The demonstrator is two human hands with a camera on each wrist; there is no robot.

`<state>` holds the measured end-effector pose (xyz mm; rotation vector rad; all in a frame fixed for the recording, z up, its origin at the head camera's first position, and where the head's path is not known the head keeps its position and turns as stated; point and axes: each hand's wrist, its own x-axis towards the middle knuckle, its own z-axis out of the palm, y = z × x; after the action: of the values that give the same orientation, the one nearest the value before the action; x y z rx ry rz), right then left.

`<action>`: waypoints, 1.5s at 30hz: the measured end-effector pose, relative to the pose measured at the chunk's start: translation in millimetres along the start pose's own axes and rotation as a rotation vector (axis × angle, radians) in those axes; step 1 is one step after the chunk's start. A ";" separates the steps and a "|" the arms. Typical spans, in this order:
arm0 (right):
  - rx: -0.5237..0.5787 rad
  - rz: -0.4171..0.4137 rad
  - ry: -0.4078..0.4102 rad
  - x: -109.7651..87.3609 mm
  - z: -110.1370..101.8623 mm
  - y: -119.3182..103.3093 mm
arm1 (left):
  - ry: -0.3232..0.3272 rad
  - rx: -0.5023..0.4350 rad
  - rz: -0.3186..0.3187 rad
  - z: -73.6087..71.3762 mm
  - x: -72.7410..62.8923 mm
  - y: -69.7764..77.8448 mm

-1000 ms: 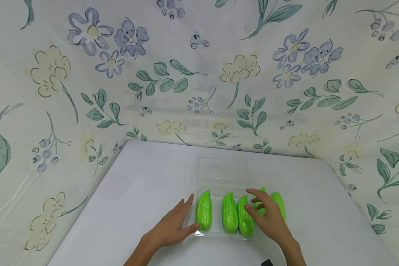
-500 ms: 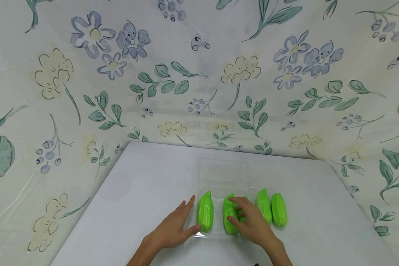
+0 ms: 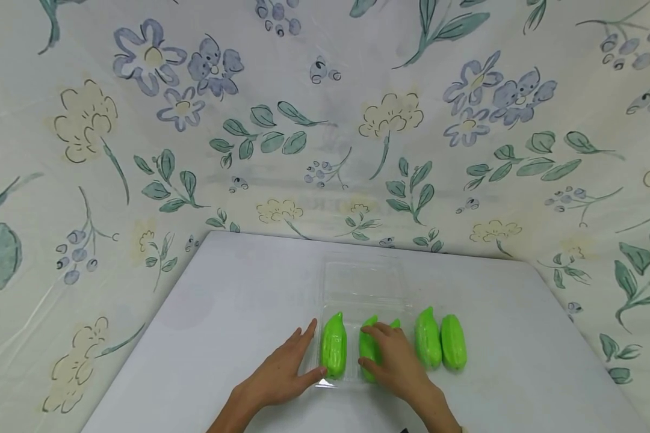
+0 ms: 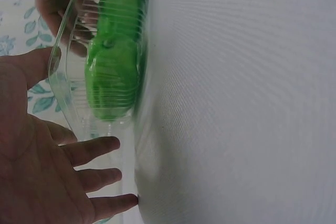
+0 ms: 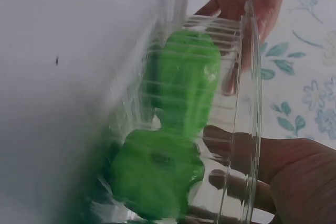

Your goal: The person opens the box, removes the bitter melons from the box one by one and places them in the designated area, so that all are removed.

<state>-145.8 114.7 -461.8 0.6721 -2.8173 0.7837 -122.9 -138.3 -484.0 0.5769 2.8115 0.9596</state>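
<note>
White floral cloth (image 3: pixel 325 129) hangs behind a white table (image 3: pixel 238 300). On it, the person's left hand (image 3: pixel 276 376) has its fingers straight and spread, the thumb at the rim of a clear ribbed plastic container (image 3: pixel 353 355). Their right hand (image 3: pixel 399 364) reaches into the container, fingers bent over the middle gourd (image 3: pixel 369 347); whether they grip it cannot be told. Beside that lies the right-hand gourd (image 3: pixel 395 323), mostly hidden; the left-hand gourd (image 3: pixel 333 347) lies near the left thumb. Behind them the lid (image 3: pixel 364 279) lies folded back. Two more green gourds (image 3: pixel 428 338) lie side by side on the table, right of the container.
</note>
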 end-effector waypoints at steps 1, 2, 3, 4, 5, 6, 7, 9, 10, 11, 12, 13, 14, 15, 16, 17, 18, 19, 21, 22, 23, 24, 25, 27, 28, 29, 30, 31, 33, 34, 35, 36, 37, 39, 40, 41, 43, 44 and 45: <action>0.011 -0.006 0.011 0.5 1.8 -0.3 | 0.002 0.004 0.002 0.1 0.0 -0.1; 0.021 -0.015 0.022 1.1 3.6 -0.4 | 0.005 0.004 0.006 0.0 0.0 0.0; 0.026 -0.020 0.033 1.3 5.5 -0.3 | 0.006 0.006 0.007 0.2 0.1 -0.1; 0.034 -0.026 0.043 1.7 7.4 -0.1 | 0.007 0.005 0.009 0.1 0.2 0.0; 0.034 -0.029 0.051 2.0 9.2 0.3 | 0.006 0.004 0.012 0.1 0.2 0.1; 0.028 -0.032 0.057 2.2 10.9 0.6 | 0.005 0.001 0.013 0.1 0.3 0.1; 0.017 -0.031 0.060 2.4 12.3 0.8 | 0.003 0.000 0.013 0.2 0.4 0.0; -0.004 -0.028 0.058 2.5 14.5 0.9 | 0.001 0.003 0.012 0.5 0.3 -0.3; -0.014 -0.025 0.052 2.4 15.4 0.6 | 0.000 0.004 0.013 0.6 0.3 -0.4; -0.021 -0.022 0.045 2.3 16.0 0.0 | 0.002 0.004 0.017 0.6 0.2 -0.4; -0.024 -0.021 0.038 2.3 16.5 -0.7 | 0.004 0.006 0.018 0.5 0.0 -0.5; -0.023 -0.019 0.029 2.3 17.0 -1.5 | 0.006 0.008 0.019 0.4 -0.2 -0.6; -0.021 -0.018 0.022 2.2 17.3 -2.3 | 0.009 0.009 0.022 0.2 -0.3 -0.6; -0.016 -0.016 0.015 2.2 17.6 -3.2 | 0.010 0.009 0.024 0.0 -0.3 -0.5; -0.014 -0.015 0.010 2.0 17.6 -4.2 | 0.012 0.008 0.026 -0.2 -0.4 -0.5; -0.006 -0.013 0.006 1.9 17.5 -5.1 | 0.012 0.009 0.027 -0.5 -0.5 -0.3; 0.001 -0.010 0.004 2.0 17.8 -5.6 | 0.012 0.011 0.025 -0.6 -0.5 -0.4; 0.009 -0.004 -0.001 1.9 18.3 -5.8 | 0.013 0.013 0.025 -0.6 -0.5 -0.5; 0.048 0.009 -0.015 1.7 18.8 -6.3 | 0.011 0.012 0.022 -0.7 -0.9 -0.6; 0.067 0.017 -0.024 1.6 19.4 -6.2 | 0.010 0.013 0.021 -0.6 -1.0 -0.8; 0.085 0.024 -0.032 1.6 20.2 -5.8 | 0.009 0.011 0.019 -0.6 -1.1 -1.0; 0.104 0.027 -0.039 1.6 21.1 -5.3 | 0.008 0.011 0.017 -0.4 -1.1 -1.4; 0.122 0.034 -0.046 1.7 21.9 -4.7 | 0.008 0.010 0.016 -0.2 -1.2 -1.6; 0.147 0.052 -0.052 2.2 23.4 -3.6 | 0.006 0.006 0.015 0.1 -1.3 -1.7; 0.150 0.059 -0.049 2.4 24.1 -2.9 | 0.006 0.003 0.015 0.2 -1.3 -1.6; 0.155 0.065 -0.046 2.5 24.7 -2.3 | 0.006 0.000 0.016 0.3 -1.3 -1.5; 0.163 0.070 -0.041 2.5 24.8 -2.0 | 0.006 -0.001 0.018 0.3 -1.2 -1.3; 0.167 0.079 -0.037 2.3 24.9 -1.7 | 0.006 -0.003 0.019 0.3 -1.2 -1.1; 0.179 0.085 -0.024 1.5 24.1 -1.8 | 0.007 -0.006 0.021 0.4 -1.1 -1.0; 0.186 0.084 -0.015 1.1 23.0 -2.0 | 0.007 -0.003 0.022 0.2 -1.0 -0.8; 0.193 0.082 -0.002 0.7 21.9 -2.0 | 0.008 0.001 0.021 0.3 -1.0 -0.9; 0.206 0.080 0.011 0.3 20.1 -2.3 | 0.008 0.002 0.019 0.3 -0.9 -0.7; 0.222 0.083 0.023 -0.1 17.9 -2.5 | 0.007 0.004 0.016 0.4 -0.8 -0.7; 0.260 0.090 0.046 -0.8 11.6 -2.9 | 0.006 0.008 0.009 0.6 -0.6 -0.4; 0.272 0.097 0.056 -1.4 7.9 -2.7 | 0.005 0.006 0.007 0.5 -0.5 -0.1; 0.291 0.110 0.062 -2.0 3.8 -2.5 | 0.005 0.005 0.007 0.6 -0.5 0.0; 0.321 0.126 0.081 -3.2 -5.7 -1.4 | 0.004 0.005 0.004 0.6 -0.3 0.1; 0.329 0.130 0.093 -3.8 -10.6 -0.3 | 0.003 0.004 0.004 0.5 -0.2 0.2; 0.337 0.130 0.107 -4.2 -15.5 1.3 | 0.000 0.003 0.001 0.4 -0.2 0.1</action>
<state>-142.4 125.4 -450.2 0.4742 -2.6777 1.2954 -122.6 -138.1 -484.2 0.5784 2.8137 0.9555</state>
